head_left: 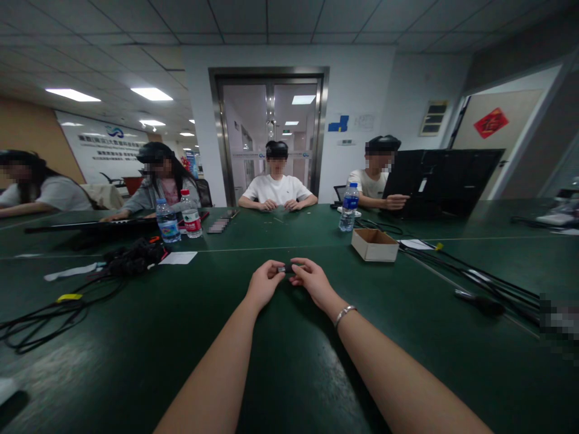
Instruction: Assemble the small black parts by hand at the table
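A small dark object with a silvery end (286,269) is held between my two hands, just above the green table (289,325). My left hand (265,282) pinches its silvery left end between thumb and fingertips. At its dark right end, my right hand (313,281) has thumb and fingers closed on it. A silver bracelet circles my right wrist. What exactly the object is cannot be made out.
An open cardboard box (374,246) sits right of my hands, with a water bottle (348,208) behind it. Black cables (484,277) run along the right. Two bottles (180,218) and tangled black gear (133,256) are on the left. Several people sit across the table.
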The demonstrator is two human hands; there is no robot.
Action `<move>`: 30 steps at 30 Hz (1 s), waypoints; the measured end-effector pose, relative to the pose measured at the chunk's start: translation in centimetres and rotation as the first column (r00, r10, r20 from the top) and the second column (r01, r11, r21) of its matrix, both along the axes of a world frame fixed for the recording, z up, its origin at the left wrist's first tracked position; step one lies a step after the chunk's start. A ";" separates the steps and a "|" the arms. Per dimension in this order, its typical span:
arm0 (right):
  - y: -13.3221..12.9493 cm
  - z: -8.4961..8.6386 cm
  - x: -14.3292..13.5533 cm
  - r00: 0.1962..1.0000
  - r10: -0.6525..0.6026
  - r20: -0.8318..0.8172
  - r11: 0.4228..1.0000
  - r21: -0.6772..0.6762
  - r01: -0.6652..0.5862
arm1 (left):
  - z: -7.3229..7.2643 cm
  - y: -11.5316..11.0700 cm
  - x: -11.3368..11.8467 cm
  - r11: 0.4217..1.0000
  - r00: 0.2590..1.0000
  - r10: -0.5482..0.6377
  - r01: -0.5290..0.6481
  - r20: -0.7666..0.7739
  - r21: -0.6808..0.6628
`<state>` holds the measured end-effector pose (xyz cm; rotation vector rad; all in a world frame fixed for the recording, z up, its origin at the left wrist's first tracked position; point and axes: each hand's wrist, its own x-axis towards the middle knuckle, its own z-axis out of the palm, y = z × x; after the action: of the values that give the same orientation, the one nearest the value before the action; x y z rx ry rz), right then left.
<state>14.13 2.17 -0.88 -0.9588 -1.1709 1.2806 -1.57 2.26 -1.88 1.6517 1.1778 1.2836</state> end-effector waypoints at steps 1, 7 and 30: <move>0.0 0.0 0.0 1.000 -0.005 -0.011 1.000 0.002 0.005 | 0.0 0.0 0.0 1.000 1.000 -0.003 0.003 0.011 -0.005; 0.0 0.0 0.0 0.999 -0.025 -0.036 1.000 -0.003 0.025 | 0.8 -0.6 0.2 0.984 0.985 0.131 -0.142 -0.112 -0.103; -0.4 0.3 -0.2 0.999 -0.033 -0.040 0.999 -0.035 0.032 | 0.0 0.1 0.0 0.997 0.993 0.034 -0.042 -0.115 -0.067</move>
<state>13.97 1.81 -0.56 -0.9693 -1.1010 1.2924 -1.58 2.33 -1.86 1.6777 1.3129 1.1713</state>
